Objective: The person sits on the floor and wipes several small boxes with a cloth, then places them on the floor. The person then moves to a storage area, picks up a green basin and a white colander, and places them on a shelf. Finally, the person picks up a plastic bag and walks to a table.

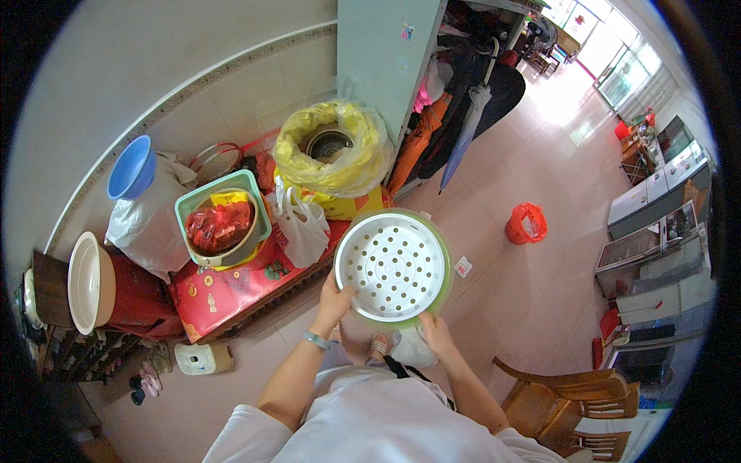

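Observation:
In front of my body I hold a round metal steamer tray (393, 266) with many holes, set in or on a green-rimmed round basin (447, 283). My left hand (336, 301) grips the lower left side, its thumb over the tray's rim. At the lower right edge, my right hand (435, 333) closes on the green rim, its fingers partly hidden beneath. Whether anything else lies under the tray cannot be seen. A white plastic bag (304, 228) stands on the red-covered low cabinet to the left.
Left are a green basket (255, 180), a blue basin (132, 168), a cream basin (91, 283) and a plastic-wrapped yellow ring-shaped bundle (333, 147). A stool (202, 359) stands low left. Right are a red bin (526, 223) and wooden chairs (567, 382). Umbrellas hang by the cabinet (385, 52).

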`<state>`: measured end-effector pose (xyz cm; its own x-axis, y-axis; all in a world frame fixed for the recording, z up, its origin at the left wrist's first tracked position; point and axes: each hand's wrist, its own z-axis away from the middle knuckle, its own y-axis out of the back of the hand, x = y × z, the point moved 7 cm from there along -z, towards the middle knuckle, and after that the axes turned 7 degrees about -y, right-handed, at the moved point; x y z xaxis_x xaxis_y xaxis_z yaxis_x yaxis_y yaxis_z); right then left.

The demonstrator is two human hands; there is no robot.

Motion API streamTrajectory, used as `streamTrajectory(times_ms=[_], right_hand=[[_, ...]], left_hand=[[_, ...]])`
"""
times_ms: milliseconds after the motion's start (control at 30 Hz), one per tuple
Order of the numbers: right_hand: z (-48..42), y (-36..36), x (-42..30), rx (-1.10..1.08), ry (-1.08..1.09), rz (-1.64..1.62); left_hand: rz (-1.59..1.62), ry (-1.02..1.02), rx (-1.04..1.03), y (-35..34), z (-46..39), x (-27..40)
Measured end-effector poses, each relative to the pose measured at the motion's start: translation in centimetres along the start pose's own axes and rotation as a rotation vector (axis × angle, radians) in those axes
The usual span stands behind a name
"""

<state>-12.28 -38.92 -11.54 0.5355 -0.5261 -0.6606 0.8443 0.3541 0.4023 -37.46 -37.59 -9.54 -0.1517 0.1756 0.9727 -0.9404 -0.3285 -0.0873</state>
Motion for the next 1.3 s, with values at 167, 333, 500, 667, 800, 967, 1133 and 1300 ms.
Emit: streamTrajectory(times_ms=[167,333,500,667,800,967,1133,1300], right_hand=[[1.0,1.1,-1.9,0.027,0.155,-0.254],[0.2,0.6,-3.2,-0.109,0.133,-0.216],[-1.2,0.0,-2.4,-0.089,0.022,-0.099],[-2.1,-0.8,-1.9,-0.167,-0.013,-0.321],[-2.0,-0.8,-3.1,-0.217,-0.083,-0.501],[-1.3,-0.7,-3.9,-0.320,-0.104,-0.255],[-1.7,-0.8,-1.5,-0.302,-0.027,-0.368],[-1.7,-1.3,-1.3,-0.270,0.079,-0.454]], left_hand=[[0.093,0.064,0.091,0.7,0.5,0.3],[-0.059,-0.143,0.110,1.4,0.5,-0.1],[0.028,-0.139,0.095,0.7,1.1,1.7],[0.064,-0.211,0.001,0.1,0.9,2.7],[0.123,-0.143,0.046,0.0,1.5,2.4],[0.081,-0.196,0.071,-0.8,3.0,3.6],[-0.004,-0.274,0.134,-1.2,4.1,4.2],[0.038,-0.252,0.138,-0.7,4.9,3.3]])
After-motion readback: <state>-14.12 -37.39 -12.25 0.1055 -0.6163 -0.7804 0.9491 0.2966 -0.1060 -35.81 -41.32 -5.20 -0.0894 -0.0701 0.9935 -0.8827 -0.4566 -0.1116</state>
